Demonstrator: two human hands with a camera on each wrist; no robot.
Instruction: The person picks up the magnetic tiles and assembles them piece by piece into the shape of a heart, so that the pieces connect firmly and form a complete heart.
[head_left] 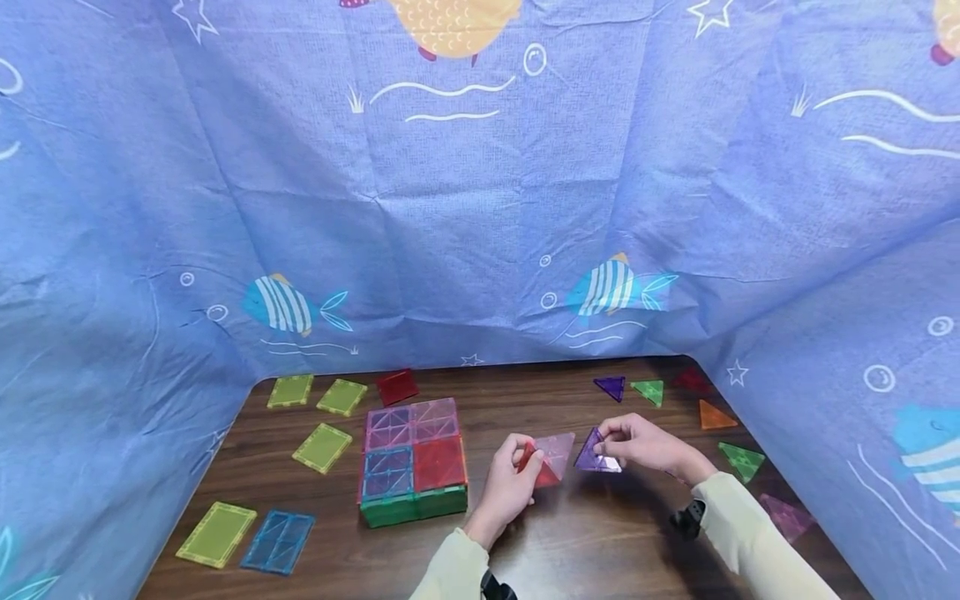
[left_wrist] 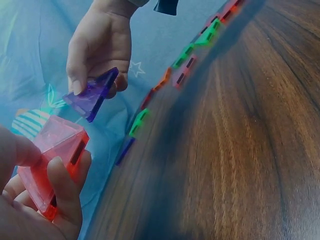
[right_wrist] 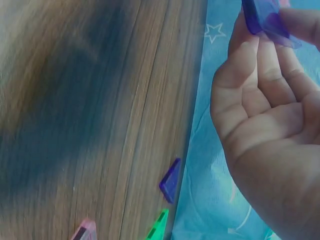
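Note:
My left hand (head_left: 502,492) pinches a joined pair of see-through triangular magnetic tiles, a red tile (head_left: 551,475) and a paler pink tile (head_left: 558,449), which meet at an angle in the left wrist view. Just to the right, my right hand (head_left: 651,443) grips a purple triangular magnetic tile (head_left: 590,452) between thumb and fingers. A small gap separates the purple tile from the pink one. Left of both hands stands a low box of magnetic tiles (head_left: 439,463), with green sides and pink, blue and red squares on top.
Several yellow-green square tiles (head_left: 217,534) and a blue tile (head_left: 277,542) lie on the wooden table (head_left: 517,392) at left. A dark red tile (head_left: 397,387) lies behind the box. Loose triangles, including an orange triangle (head_left: 716,415), line the right edge. Blue cloth (head_left: 465,217) surrounds the table.

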